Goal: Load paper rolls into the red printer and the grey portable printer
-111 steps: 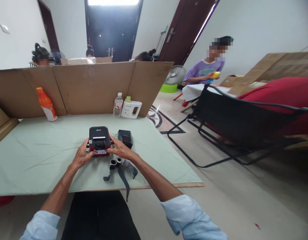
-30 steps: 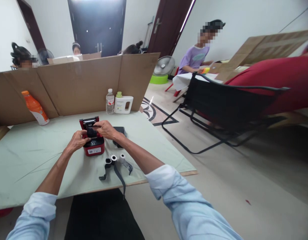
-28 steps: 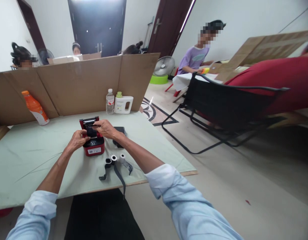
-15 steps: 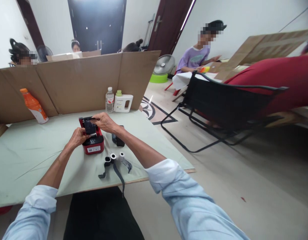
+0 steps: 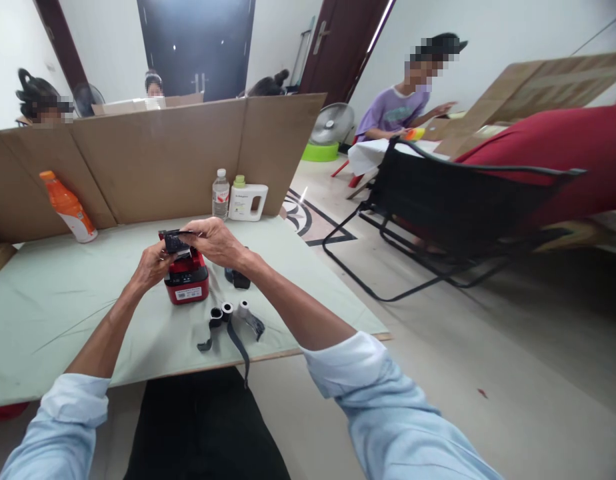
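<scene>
Reaching forward, the left hand point(image 5: 152, 268) and slightly higher right hand point(image 5: 218, 241) are pinching a black piece point(image 5: 175, 243) over a red machine point(image 5: 189, 292).

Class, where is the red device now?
In the head view, the red device sits left of centre on the green table, beyond and left of three small rolls, with the left hand and right hand at its far end.

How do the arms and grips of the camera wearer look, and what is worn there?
The left sleeve and right sleeve are light blue, rolled up into paler cuffs. Below, both forearms are bare. The left grip and right grip are ungloved human hands, with nothing visibly worn at the wrists.
</scene>
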`<state>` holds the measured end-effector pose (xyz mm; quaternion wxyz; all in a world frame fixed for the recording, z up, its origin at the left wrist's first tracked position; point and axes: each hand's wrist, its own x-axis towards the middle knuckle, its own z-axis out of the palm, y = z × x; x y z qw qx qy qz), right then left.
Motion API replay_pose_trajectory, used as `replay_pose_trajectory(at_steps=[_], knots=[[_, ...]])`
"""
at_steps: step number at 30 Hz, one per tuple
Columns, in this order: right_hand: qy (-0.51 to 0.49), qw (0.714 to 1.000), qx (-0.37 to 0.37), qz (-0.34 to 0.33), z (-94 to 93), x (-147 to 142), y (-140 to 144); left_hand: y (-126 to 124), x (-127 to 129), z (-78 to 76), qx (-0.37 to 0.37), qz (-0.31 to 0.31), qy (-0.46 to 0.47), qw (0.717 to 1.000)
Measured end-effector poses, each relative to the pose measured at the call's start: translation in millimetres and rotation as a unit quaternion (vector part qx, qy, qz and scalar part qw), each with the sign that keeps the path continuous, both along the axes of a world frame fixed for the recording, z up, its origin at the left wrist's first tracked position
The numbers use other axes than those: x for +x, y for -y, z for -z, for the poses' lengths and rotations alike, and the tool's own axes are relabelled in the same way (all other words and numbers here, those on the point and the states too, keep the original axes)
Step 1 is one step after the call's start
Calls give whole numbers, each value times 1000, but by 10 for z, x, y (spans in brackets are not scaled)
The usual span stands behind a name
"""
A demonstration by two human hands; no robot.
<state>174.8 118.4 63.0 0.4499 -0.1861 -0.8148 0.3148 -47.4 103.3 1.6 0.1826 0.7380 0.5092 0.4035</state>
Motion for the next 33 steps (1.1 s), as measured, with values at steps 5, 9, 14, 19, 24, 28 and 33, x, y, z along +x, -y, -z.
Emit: replay_pose_trajectory(at_steps=[5, 9, 14, 19, 24, 28, 33], knots=[[-36, 999, -20, 7, 15, 124, 222, 130, -43, -93, -5, -13, 46, 999], [-48, 998, -46, 16, 106, 202, 367, 294, -149, -153, -42, -20, 88, 995], [-50, 996, -70, 21, 159, 290, 526, 537, -169, -230, -37, -30, 36, 998], [-40, 992, -108, 46, 203, 582, 763, 832, 73, -288, -4, -19, -12, 1000], [20, 976, -155, 154, 435, 1187, 1035, 876, 628, -262, 49, 78, -46, 995], [58, 948, -195, 244, 718, 1647, 1226, 665, 1185, -183, 40, 162, -105, 980], [106, 931, -269, 224, 1043, 1992, 1435, 366, 1721, -28, 9, 242, -238, 941]])
